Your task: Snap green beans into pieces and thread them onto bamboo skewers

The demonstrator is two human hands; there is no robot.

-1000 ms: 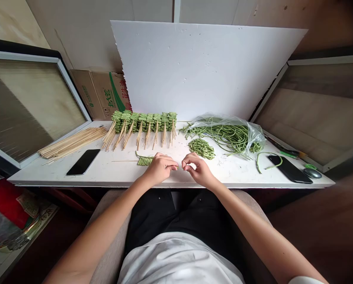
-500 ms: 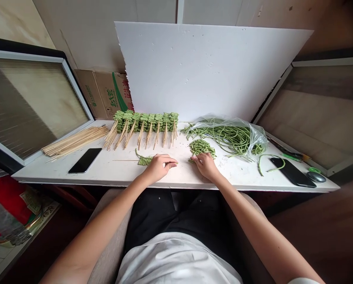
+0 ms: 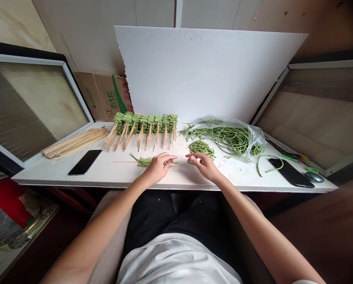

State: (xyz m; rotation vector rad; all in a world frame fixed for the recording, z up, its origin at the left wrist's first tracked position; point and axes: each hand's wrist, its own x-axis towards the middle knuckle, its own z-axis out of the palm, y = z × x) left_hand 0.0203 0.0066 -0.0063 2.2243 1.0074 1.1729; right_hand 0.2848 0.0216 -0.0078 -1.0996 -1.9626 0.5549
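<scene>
My left hand (image 3: 158, 169) pinches a thin bamboo skewer (image 3: 176, 162) threaded with a short stack of folded green beans (image 3: 144, 161), which lies on the white table top (image 3: 176, 177). My right hand (image 3: 203, 166) hovers just in front of a heap of cut long beans (image 3: 201, 149), its fingertips pinched on what looks like a small green bean piece. Both hands are a short gap apart. Behind them stands a row of finished bean skewers (image 3: 143, 125), their bare sticks pointing towards me.
A bundle of bare skewers (image 3: 76, 142) and a black phone (image 3: 84, 162) lie at left. A plastic bag of long beans (image 3: 226, 138) sits at right, near a second phone (image 3: 291, 172) and a mouse (image 3: 314, 177). A white foam board (image 3: 209, 71) stands behind.
My right hand has lifted off the bean heap and moved left towards my left hand, fingers pinched. The skewer's beans have shifted slightly left.
</scene>
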